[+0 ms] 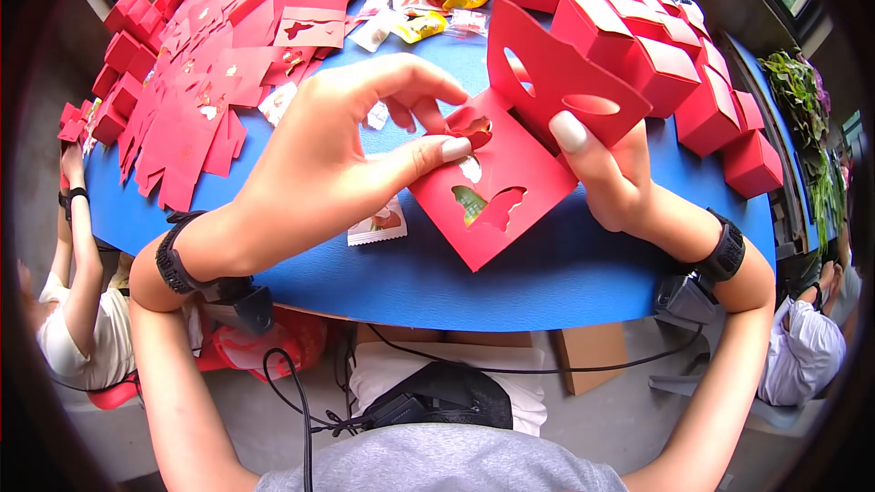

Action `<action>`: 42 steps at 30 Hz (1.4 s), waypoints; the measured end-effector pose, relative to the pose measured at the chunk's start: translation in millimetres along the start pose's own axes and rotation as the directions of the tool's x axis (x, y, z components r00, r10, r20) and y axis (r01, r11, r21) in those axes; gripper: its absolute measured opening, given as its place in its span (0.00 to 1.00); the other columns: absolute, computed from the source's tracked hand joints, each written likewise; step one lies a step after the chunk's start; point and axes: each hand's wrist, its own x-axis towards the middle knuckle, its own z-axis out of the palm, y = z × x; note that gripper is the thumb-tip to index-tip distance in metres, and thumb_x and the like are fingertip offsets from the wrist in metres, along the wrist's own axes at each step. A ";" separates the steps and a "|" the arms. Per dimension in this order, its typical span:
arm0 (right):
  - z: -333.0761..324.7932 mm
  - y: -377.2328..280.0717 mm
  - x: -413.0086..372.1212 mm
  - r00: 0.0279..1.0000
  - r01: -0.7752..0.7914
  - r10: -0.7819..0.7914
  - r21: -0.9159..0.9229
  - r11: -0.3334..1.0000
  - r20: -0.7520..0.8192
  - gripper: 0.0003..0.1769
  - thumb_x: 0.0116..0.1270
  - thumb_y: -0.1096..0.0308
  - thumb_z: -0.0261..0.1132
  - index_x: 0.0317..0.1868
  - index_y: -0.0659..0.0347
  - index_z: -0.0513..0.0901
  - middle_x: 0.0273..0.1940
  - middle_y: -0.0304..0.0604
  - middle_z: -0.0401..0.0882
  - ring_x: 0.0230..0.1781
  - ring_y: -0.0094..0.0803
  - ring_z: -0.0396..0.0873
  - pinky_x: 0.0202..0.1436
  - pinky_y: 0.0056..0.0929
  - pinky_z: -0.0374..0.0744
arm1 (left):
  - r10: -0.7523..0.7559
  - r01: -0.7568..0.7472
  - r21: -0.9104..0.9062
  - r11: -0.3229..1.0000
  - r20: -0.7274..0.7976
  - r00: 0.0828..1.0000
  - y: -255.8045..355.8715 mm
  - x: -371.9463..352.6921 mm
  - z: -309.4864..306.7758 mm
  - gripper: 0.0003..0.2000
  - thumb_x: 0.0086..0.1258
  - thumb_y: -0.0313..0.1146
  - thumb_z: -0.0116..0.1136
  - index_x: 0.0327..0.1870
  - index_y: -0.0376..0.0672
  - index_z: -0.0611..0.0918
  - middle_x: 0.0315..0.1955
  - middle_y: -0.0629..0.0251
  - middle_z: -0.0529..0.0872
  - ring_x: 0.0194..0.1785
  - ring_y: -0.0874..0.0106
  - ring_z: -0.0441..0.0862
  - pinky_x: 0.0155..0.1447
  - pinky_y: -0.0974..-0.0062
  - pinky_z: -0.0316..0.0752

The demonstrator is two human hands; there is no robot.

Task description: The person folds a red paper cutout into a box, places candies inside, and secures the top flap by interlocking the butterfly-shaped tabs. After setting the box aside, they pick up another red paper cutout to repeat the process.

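Note:
A red paper gift box [533, 173] with butterfly-shaped cutouts is held tilted above the table, its lid flap [565, 64] raised. Through the front cutout a green wrapper [469, 204] shows inside. My right hand [615, 173] grips the box's right side, thumb over the edge near the lid. At the upper left cutout, the thumb and fingers of my left hand [337, 141] close in a pinch on the box's butterfly-shaped paper. Below my left hand a small white and red packet [378, 224] lies on the blue table [565, 282], partly beneath the box.
Flat red box blanks [205, 100] spread over the left side. Closed red boxes [679, 73] stack at the right and back. Wrapped snacks [419, 27] lie at the back middle. People sit at the left [82, 310] and right [811, 346]. A cable [547, 370] hangs below the table edge.

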 end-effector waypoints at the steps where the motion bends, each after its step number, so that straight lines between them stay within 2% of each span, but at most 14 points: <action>1: 1.0 1.8 -0.3 1.000 -0.009 0.010 0.047 0.999 -0.019 0.18 0.66 0.68 0.58 0.52 0.72 0.74 0.38 0.48 0.75 0.36 0.31 0.74 0.40 0.27 0.74 | -0.001 0.001 0.002 1.000 0.001 1.000 -0.7 -0.2 0.5 0.12 0.61 0.33 0.66 0.44 0.40 0.83 0.36 0.69 0.84 0.38 0.80 0.77 0.43 0.79 0.66; 5: -5.0 9.8 4.1 0.982 0.179 -0.173 -0.095 0.979 0.072 0.27 0.63 0.58 0.58 0.56 0.72 0.73 0.32 0.44 0.70 0.29 0.30 0.67 0.34 0.27 0.68 | 0.074 -0.074 0.035 0.997 0.015 0.997 -3.1 -0.8 1.3 0.11 0.61 0.33 0.66 0.43 0.41 0.83 0.34 0.72 0.83 0.37 0.82 0.75 0.40 0.81 0.65; 11: -9.8 11.2 3.1 0.978 0.180 -0.162 -0.133 0.975 0.133 0.32 0.66 0.50 0.49 0.56 0.73 0.72 0.33 0.47 0.70 0.33 0.34 0.68 0.38 0.31 0.69 | 0.014 -0.010 -0.061 0.998 0.067 0.998 -4.2 1.5 0.1 0.08 0.61 0.31 0.65 0.39 0.41 0.81 0.32 0.75 0.80 0.37 0.82 0.73 0.39 0.82 0.62; 13: -3.5 14.2 3.3 0.975 0.216 -0.208 -0.112 0.970 0.074 0.33 0.67 0.49 0.46 0.55 0.74 0.72 0.33 0.48 0.70 0.34 0.35 0.69 0.38 0.31 0.69 | -0.022 0.033 -0.117 0.993 0.093 0.995 -4.8 1.1 1.2 0.07 0.61 0.31 0.65 0.38 0.41 0.81 0.32 0.75 0.80 0.37 0.82 0.73 0.39 0.82 0.62; 15: -0.4 16.4 2.2 0.968 0.252 -0.252 -0.093 0.963 0.012 0.34 0.68 0.47 0.44 0.55 0.74 0.72 0.34 0.49 0.71 0.35 0.36 0.69 0.39 0.31 0.69 | 0.050 -0.048 -0.057 0.997 0.048 0.998 -5.7 0.8 2.2 0.07 0.61 0.30 0.64 0.38 0.42 0.81 0.32 0.75 0.80 0.38 0.83 0.73 0.39 0.82 0.61; 24: -8.4 7.5 1.8 0.996 0.077 -0.077 0.004 0.997 0.038 0.37 0.71 0.44 0.38 0.51 0.73 0.76 0.40 0.50 0.70 0.40 0.36 0.71 0.42 0.29 0.71 | 0.107 -0.107 -0.002 0.994 -0.011 0.994 -5.0 -6.7 1.2 0.08 0.59 0.25 0.66 0.39 0.39 0.81 0.35 0.72 0.82 0.38 0.83 0.73 0.40 0.82 0.62; 26: -13.7 -3.7 4.7 0.988 -0.024 0.042 -0.119 0.993 0.149 0.53 0.66 0.27 0.29 0.51 0.71 0.80 0.42 0.45 0.68 0.48 0.32 0.72 0.55 0.30 0.70 | 0.096 -0.098 -0.040 0.994 -0.054 0.994 -4.9 -9.8 5.1 0.09 0.59 0.25 0.66 0.39 0.38 0.81 0.34 0.71 0.81 0.38 0.82 0.73 0.40 0.82 0.63; 27: -10.0 0.2 5.3 0.993 0.073 -0.070 -0.034 0.997 0.094 0.45 0.70 0.34 0.35 0.46 0.70 0.82 0.43 0.46 0.70 0.45 0.32 0.73 0.53 0.27 0.70 | 0.083 -0.091 -0.075 0.993 -0.098 0.992 -5.4 -10.8 6.8 0.09 0.59 0.25 0.66 0.39 0.37 0.80 0.34 0.70 0.80 0.38 0.82 0.72 0.41 0.82 0.63; 30: -11.7 -9.9 9.3 0.988 0.018 0.006 -0.155 0.988 0.155 0.33 0.73 0.46 0.45 0.45 0.70 0.83 0.43 0.46 0.71 0.46 0.31 0.73 0.53 0.27 0.70 | 0.132 -0.150 -0.085 0.985 -0.191 0.973 -13.8 -10.6 10.4 0.09 0.57 0.29 0.68 0.36 0.41 0.81 0.28 0.72 0.84 0.33 0.82 0.77 0.35 0.80 0.64; 31: -9.7 -6.3 8.8 0.992 0.053 -0.043 -0.077 0.996 0.117 0.17 0.70 0.62 0.56 0.45 0.68 0.83 0.41 0.45 0.73 0.45 0.30 0.73 0.53 0.27 0.71 | 0.132 -0.151 -0.086 0.985 -0.193 0.972 -14.0 -11.4 9.4 0.09 0.57 0.29 0.68 0.36 0.41 0.81 0.28 0.72 0.84 0.33 0.82 0.77 0.35 0.80 0.64; 33: -6.8 -8.1 12.0 0.989 0.080 -0.064 -0.117 0.990 0.133 0.14 0.67 0.66 0.59 0.44 0.67 0.83 0.41 0.44 0.73 0.44 0.30 0.73 0.52 0.27 0.71 | 0.038 -0.056 -0.194 0.979 -0.098 0.994 -14.1 -14.0 7.1 0.16 0.58 0.23 0.66 0.45 0.38 0.74 0.35 0.71 0.75 0.39 0.81 0.71 0.43 0.82 0.64; 36: -4.3 -8.5 15.0 0.987 0.117 -0.094 -0.175 0.978 0.131 0.10 0.60 0.74 0.67 0.43 0.65 0.84 0.39 0.41 0.74 0.43 0.29 0.75 0.51 0.26 0.72 | -0.032 -0.027 -0.336 0.942 -0.167 0.985 -17.2 -13.3 13.2 0.20 0.57 0.23 0.66 0.48 0.41 0.70 0.36 0.72 0.74 0.39 0.82 0.71 0.45 0.82 0.65; 39: -3.3 -8.7 16.4 0.981 0.137 -0.098 -0.243 0.960 0.168 0.10 0.59 0.72 0.68 0.42 0.63 0.85 0.38 0.41 0.75 0.42 0.28 0.75 0.50 0.26 0.73 | 0.021 -0.096 -0.326 0.940 -0.225 0.974 -21.6 -11.1 16.4 0.19 0.58 0.28 0.67 0.46 0.43 0.70 0.35 0.72 0.82 0.38 0.83 0.78 0.38 0.82 0.63; 42: -1.2 -9.7 16.0 0.989 0.091 -0.056 -0.256 0.962 0.139 0.09 0.57 0.73 0.70 0.40 0.62 0.85 0.38 0.40 0.76 0.41 0.27 0.76 0.48 0.25 0.74 | 0.011 -0.092 -0.345 0.934 -0.229 0.973 -21.5 -10.0 16.8 0.17 0.57 0.28 0.67 0.46 0.42 0.74 0.34 0.71 0.82 0.39 0.82 0.78 0.41 0.82 0.64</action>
